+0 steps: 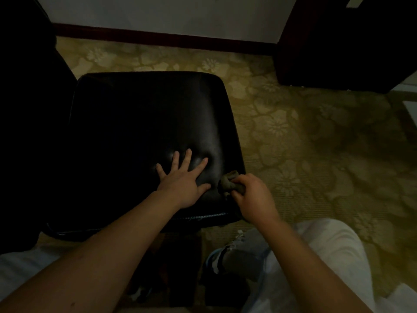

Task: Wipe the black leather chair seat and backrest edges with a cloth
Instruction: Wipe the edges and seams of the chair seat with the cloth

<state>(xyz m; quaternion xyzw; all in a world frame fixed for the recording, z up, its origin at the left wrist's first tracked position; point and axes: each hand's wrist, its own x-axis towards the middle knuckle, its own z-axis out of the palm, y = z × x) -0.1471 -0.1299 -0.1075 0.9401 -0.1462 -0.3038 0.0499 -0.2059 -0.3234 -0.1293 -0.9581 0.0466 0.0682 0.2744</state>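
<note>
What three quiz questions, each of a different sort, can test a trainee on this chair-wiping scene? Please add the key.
1. Multiple choice: what does the right hand hold? A) a sponge B) a bunched cloth C) nothing
2. True or false: the left hand lies flat, fingers spread, on the black chair seat.
3. Fill in: the floor around the chair is a flower-patterned ____.
Key: 1 B; 2 true; 3 carpet.
</note>
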